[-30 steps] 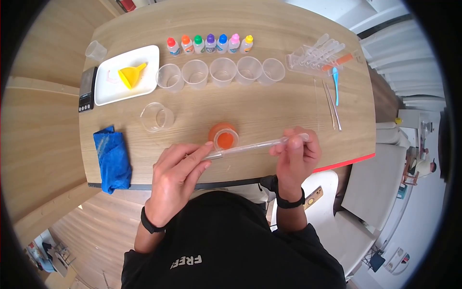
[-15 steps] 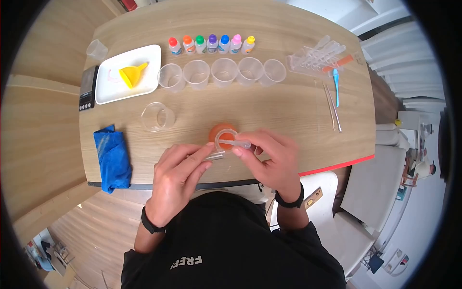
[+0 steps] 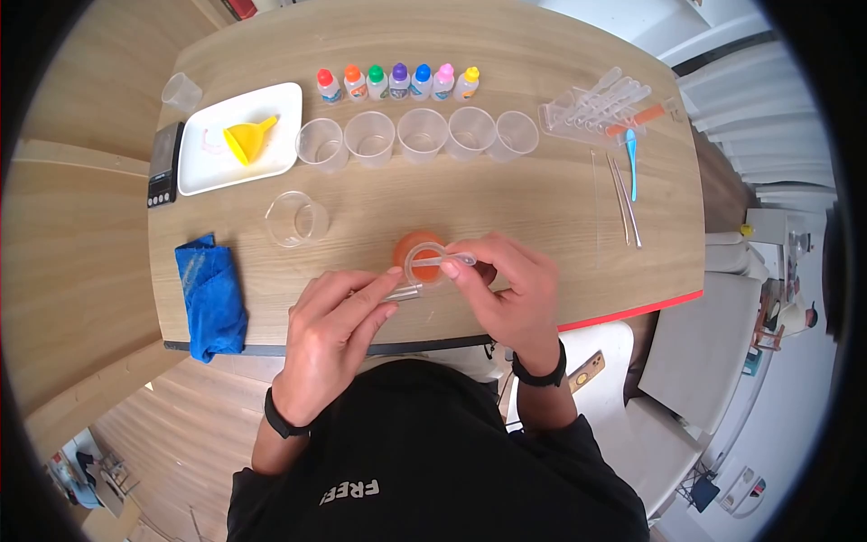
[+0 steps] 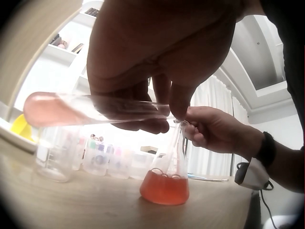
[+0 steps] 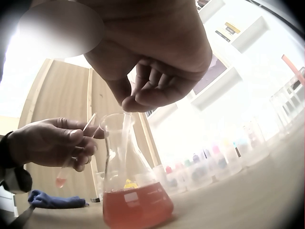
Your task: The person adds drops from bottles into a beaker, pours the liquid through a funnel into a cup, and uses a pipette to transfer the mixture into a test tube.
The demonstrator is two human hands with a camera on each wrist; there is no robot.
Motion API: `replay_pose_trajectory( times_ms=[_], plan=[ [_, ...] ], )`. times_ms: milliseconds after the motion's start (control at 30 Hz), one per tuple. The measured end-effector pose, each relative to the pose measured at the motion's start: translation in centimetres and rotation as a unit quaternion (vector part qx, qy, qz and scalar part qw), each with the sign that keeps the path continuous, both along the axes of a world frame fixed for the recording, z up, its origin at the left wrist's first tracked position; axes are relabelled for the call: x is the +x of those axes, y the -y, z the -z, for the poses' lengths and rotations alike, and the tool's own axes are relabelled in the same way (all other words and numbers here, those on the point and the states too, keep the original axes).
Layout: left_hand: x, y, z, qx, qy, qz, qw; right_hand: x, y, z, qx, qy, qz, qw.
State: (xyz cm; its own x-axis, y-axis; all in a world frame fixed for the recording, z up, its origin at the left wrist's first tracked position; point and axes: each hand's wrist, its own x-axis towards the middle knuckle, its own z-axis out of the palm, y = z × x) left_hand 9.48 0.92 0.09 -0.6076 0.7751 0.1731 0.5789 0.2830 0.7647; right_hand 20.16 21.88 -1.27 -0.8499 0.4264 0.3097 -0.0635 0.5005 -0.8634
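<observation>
My left hand grips a glass test tube, tilted nearly level, with a little orange-pink liquid at its rounded end. In the left wrist view the tube's other end lies close to the flask mouth. Between thumb and fingers, my right hand pinches a clear plastic dropper. Its stem reaches down through the neck of a conical flask, which stands upright on the table and holds orange-red liquid. Both hands are right at the flask's rim.
A clear beaker stands left of the flask, above a blue cloth. Several plastic cups and dropper bottles line the back. A white tray bears a yellow funnel. A test tube rack stands at the right.
My right hand has moved left with the dropper, from the test tube's open end to the flask, and the stem now points into its mouth. The left hand has stayed in place.
</observation>
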Motion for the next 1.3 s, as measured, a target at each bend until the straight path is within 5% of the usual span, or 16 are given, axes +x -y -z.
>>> replay_pose_trajectory(
  times_ms=[200, 400, 800, 1300],
  plan=[
    [0.0, 0.1, 0.0, -0.003, 0.0, 0.002, 1.0, 1.1, -0.6, 0.4, -0.042, -0.072, 0.012, 0.996],
    [0.0, 0.1, 0.0, -0.003, 0.0, 0.0, 1.0, 3.0, -0.4, 0.7, -0.253, -0.174, 0.114, 0.945],
    [0.1, 0.0, 0.1, -0.005, -0.001, -0.005, 1.0, 3.7, -2.4, 1.5, -0.364, -0.224, 0.176, 0.887],
    [0.1, -0.1, 0.0, 0.0, 0.003, -0.001, 1.0, 3.8, -1.1, 1.5, -0.277, -0.179, 0.141, 0.933]
  ],
)
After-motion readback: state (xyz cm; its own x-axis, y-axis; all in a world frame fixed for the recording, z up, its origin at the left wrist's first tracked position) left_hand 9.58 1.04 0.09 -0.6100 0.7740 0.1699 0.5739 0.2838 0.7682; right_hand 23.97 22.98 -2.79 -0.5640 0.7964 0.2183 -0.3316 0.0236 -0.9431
